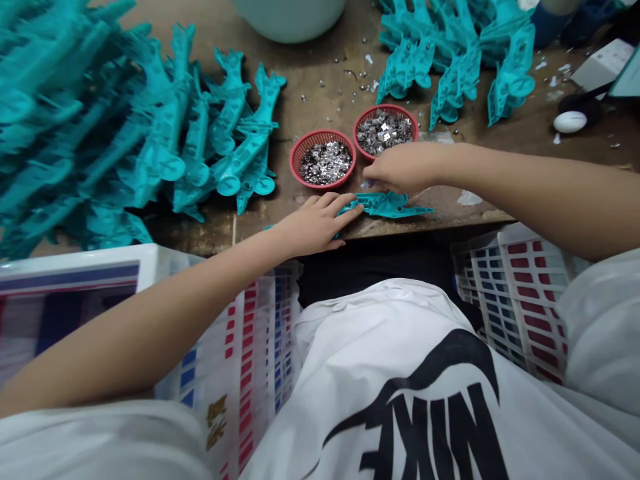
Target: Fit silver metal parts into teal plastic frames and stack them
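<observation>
A long teal plastic part (387, 205) lies near the table's front edge. My left hand (316, 225) grips its left end, fingers across the top and thumb on the near side. Above the part's middle, my right hand (407, 167) is closed with its fingertips pointing down; whatever they pinch is hidden or too small to make out. Just beyond my hands stand two red baskets filled with small shiny metal pieces: the left basket (296, 160) and the right basket (358, 139), which is partly behind my right hand.
A big heap of teal parts (100, 127) covers the table's left side. More teal parts (457, 67) lie at the back right. A pale round container (290, 17) stands at the back. Plastic crates (265, 340) flank my lap below the table edge.
</observation>
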Tool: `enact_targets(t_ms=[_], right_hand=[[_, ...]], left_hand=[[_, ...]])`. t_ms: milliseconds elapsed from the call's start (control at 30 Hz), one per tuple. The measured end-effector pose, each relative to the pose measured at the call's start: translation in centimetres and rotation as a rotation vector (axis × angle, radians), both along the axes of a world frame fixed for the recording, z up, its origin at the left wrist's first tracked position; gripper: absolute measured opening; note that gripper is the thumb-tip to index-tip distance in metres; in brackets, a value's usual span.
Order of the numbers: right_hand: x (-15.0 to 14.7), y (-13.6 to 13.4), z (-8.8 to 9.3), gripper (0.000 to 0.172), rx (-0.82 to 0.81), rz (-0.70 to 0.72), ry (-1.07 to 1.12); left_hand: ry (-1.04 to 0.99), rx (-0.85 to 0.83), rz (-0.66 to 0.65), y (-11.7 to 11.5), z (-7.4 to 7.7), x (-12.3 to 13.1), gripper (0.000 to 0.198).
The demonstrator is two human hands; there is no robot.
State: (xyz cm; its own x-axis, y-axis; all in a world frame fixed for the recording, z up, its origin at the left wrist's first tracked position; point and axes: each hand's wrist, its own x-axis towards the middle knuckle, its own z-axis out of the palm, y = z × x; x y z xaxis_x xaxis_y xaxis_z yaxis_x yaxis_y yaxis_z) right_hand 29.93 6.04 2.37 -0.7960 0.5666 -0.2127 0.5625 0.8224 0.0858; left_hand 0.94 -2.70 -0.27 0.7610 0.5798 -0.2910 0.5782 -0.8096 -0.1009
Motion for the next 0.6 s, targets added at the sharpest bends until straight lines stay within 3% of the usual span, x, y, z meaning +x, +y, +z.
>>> enact_targets(t_ms=[200,367,600], right_hand=[[0.1,0.3,-1.5,0.064,0.126,0.229,-0.042],[0.4,0.6,-2.6,0.06,0.188,0.252,-0.082],[0.3,-0.1,-2.9,0.061,0.206,0.252,-0.011]], left_hand=[[0.01,-0.016,0.007,-0.2,0.6,0.4,0.091],[0.025,-0.008,0.022,-0.2,0.8,0.7,0.092],[0.029,-0.004,-0.003,0.0,1.3,0.6,0.089]])
